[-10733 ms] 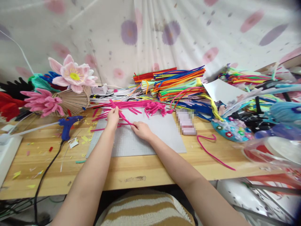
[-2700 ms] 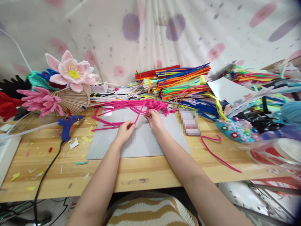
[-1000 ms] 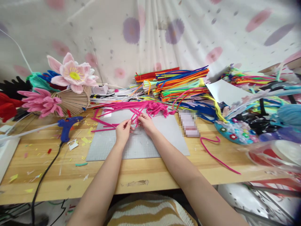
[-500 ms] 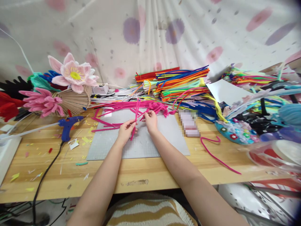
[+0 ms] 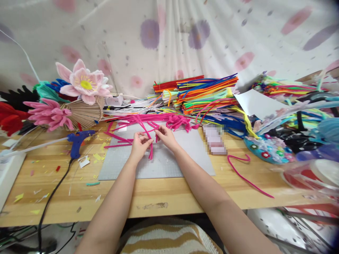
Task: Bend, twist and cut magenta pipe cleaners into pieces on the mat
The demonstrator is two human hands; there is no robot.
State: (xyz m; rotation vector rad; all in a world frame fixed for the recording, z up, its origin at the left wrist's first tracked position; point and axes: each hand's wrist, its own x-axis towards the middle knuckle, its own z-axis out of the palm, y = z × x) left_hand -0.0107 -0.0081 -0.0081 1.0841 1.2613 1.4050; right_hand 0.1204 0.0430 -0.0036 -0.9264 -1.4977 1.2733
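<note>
Over the grey cutting mat [image 5: 159, 165], my left hand [image 5: 141, 145] pinches a couple of magenta pipe cleaners [image 5: 151, 151], which slant up to the left past my fingers. My right hand [image 5: 164, 135] is closed at the fingertips on a short magenta piece of pipe cleaner [image 5: 156, 137], close to the strands in my left hand. Whether the two pieces touch is hard to see. Behind my right hand lies a heap of bent magenta pieces [image 5: 180, 122]. Straight magenta pipe cleaners [image 5: 119, 140] lie left of my left hand.
A blue glue gun [image 5: 76, 144] with its cord is on the left, near pipe-cleaner flowers [image 5: 84, 83]. Bundles of coloured pipe cleaners [image 5: 209, 93] line the back. To the right are a blurred-out flat object [image 5: 215, 139], a curved magenta strand [image 5: 243, 176] and a plastic-wrapped tub [image 5: 315, 176].
The strands in my left hand have tipped from nearly upright to slanting left. My right hand has moved slightly left and down, closer to my left hand.
</note>
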